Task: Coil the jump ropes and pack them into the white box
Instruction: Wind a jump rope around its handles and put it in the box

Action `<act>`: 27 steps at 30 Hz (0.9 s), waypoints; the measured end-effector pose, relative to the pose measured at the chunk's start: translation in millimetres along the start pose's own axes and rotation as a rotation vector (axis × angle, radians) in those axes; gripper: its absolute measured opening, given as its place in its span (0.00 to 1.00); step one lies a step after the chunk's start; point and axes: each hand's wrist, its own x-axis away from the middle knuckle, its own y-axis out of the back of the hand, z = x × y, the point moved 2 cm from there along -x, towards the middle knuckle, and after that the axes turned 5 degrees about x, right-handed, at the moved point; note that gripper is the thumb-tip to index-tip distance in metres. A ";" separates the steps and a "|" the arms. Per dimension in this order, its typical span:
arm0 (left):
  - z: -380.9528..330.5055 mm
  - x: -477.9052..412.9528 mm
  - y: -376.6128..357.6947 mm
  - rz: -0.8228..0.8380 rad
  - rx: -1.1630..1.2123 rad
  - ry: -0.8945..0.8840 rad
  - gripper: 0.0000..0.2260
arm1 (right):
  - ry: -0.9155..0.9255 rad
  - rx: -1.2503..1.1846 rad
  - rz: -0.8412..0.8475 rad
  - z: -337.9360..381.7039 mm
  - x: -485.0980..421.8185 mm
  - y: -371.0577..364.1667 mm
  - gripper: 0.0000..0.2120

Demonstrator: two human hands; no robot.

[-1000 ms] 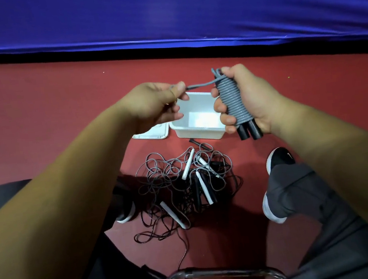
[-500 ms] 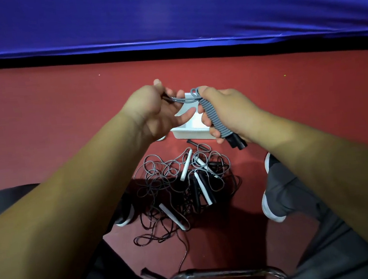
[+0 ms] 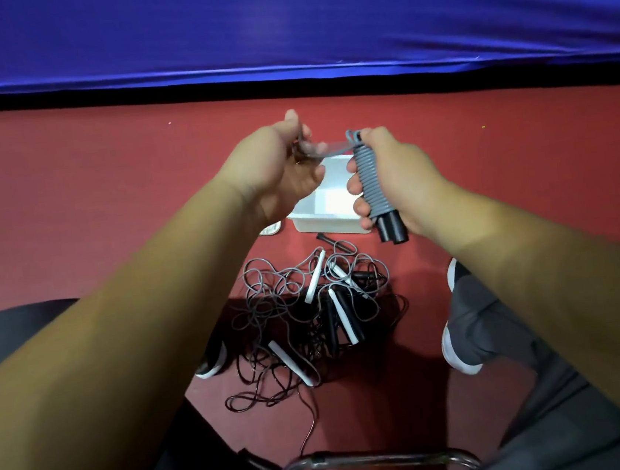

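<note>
The right grip (image 3: 398, 178) is closed round a bundled jump rope (image 3: 369, 179). Its grey cord is wound tightly about two black handles (image 3: 392, 227), whose ends stick out at 6 o'clock of the fist. At 9 o'clock of it the left grip (image 3: 278, 172) is curled, and the cord's free end (image 3: 333, 150) is pinched in its fingertips, though blur hides exactly how. The end is stretched between the two grips, so the bundle is judged to be at its last tuck and not yet secured.

The white box (image 3: 318, 216) is seen on the red floor (image 3: 105, 219) at 6 o'clock of the grips, partly hidden by them. Nothing can be made out inside the part that shows. At 6 o'clock of the box a tangle of ropes (image 3: 309, 312) with white and black handles is left uncoiled. One rope is thus judged nearly coiled, none is seen packed, and several are left to be done.
</note>
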 end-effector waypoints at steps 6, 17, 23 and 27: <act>7.9 14.4 1.7 0.163 -0.446 0.071 0.15 | -0.006 -0.080 -0.030 7.5 -4.9 20.9 0.19; -4.3 11.3 9.0 0.116 -0.474 -0.087 0.12 | 0.010 0.015 -0.039 7.6 -5.2 26.5 0.19; -2.4 7.6 16.2 0.048 -0.525 -0.130 0.13 | 0.002 -0.001 0.000 3.4 -5.4 23.0 0.19; -8.2 7.7 18.1 0.127 -1.060 -0.333 0.14 | -0.014 -0.035 0.115 6.9 -2.3 21.6 0.19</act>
